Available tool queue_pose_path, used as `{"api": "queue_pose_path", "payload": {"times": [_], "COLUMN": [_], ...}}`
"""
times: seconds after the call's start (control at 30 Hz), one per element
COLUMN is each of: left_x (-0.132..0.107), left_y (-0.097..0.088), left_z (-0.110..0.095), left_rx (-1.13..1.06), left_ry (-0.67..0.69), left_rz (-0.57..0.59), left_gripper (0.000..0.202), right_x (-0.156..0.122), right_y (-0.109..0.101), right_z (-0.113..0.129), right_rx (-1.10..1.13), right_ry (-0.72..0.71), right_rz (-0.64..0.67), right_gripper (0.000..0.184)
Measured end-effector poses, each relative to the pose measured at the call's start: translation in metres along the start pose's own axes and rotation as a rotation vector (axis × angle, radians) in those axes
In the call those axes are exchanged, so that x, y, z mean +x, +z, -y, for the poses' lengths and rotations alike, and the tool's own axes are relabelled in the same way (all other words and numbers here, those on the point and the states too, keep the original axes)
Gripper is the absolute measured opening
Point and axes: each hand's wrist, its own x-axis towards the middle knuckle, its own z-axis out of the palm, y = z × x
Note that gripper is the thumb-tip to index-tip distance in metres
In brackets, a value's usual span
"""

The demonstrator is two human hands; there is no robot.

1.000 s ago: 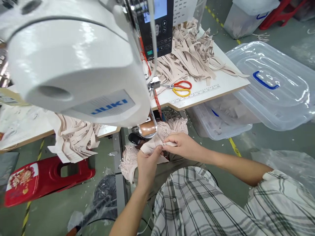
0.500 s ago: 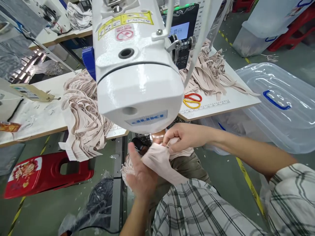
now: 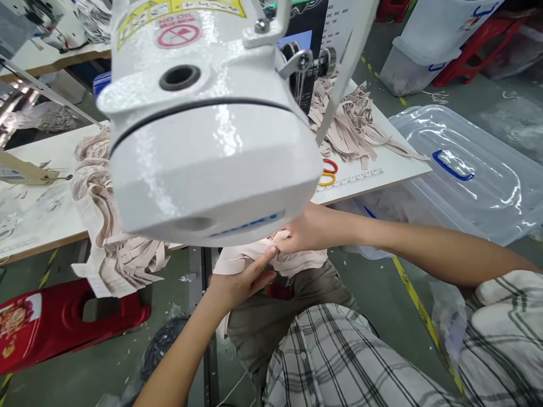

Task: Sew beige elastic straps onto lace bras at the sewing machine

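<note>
In the head view, your left hand (image 3: 241, 282), spread open half a second ago, now lies against the beige fabric (image 3: 233, 260), one fingertip at the gathered part; whether it grips cannot be told. Your right hand (image 3: 299, 229) pinches the fabric above your lap (image 3: 292, 297). With both hands on the piece, control appears steadier.

Red stool (image 3: 59, 330) on floor, left; clear lid (image 3: 479, 198), right.
</note>
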Motion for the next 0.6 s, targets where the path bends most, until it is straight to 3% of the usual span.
{"api": "queue_pose_path", "payload": {"times": [0.1, 0.17, 0.3, 0.37, 0.5, 0.6], "left_x": [0.005, 0.009, 0.014, 0.016, 0.019, 0.019], "left_y": [-0.004, -0.008, -0.015, -0.017, -0.019, -0.019], "left_z": [-0.003, -0.008, -0.021, -0.026, -0.036, -0.038], "left_rx": [-0.041, -0.049, -0.049, -0.064, -0.056, -0.016], "left_ry": [-0.002, -0.066, -0.213, -0.25, -0.35, -0.343], "left_rz": [0.035, 0.073, 0.147, 0.166, 0.203, 0.212], "left_gripper": [0.066, 0.062, 0.05, 0.047, 0.048, 0.051], "right_x": [-0.002, -0.006, -0.015, -0.018, -0.02, -0.019], "right_y": [0.003, 0.011, 0.034, 0.045, 0.051, 0.044], "right_z": [-0.004, -0.013, -0.036, -0.044, -0.044, -0.04], "right_rx": [0.001, 0.0, -0.068, -0.081, 0.0, 0.035], "right_ry": [0.053, 0.001, -0.187, -0.234, -0.232, -0.214], "right_rz": [-0.024, -0.097, -0.455, -0.555, -0.545, -0.521], "right_gripper": [0.014, 0.011, 0.017, 0.019, 0.018, 0.015]}}
